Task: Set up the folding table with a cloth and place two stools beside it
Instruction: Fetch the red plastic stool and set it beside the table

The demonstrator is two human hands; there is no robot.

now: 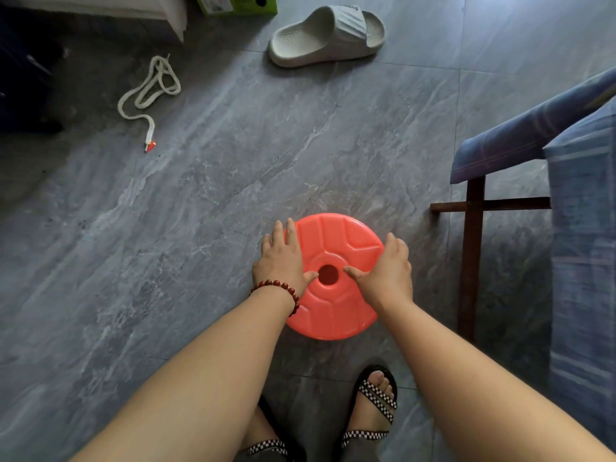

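Observation:
A round red plastic stool stands on the floor in front of me, seen from above, with a hole in the middle of its seat. My left hand, a bead bracelet at its wrist, lies on the seat's left edge with fingers straight and thumb pointing at the hole. My right hand holds the right edge; its fingers curl down over the rim and its thumb reaches toward the hole. The folding table stands at the right on dark wooden legs, with a blue striped cloth draped over it. Only one stool is in view.
Grey stone-tile floor all around. A grey slipper lies at the top, a white rope at upper left, a green box at the top edge. My sandalled feet are just behind the stool.

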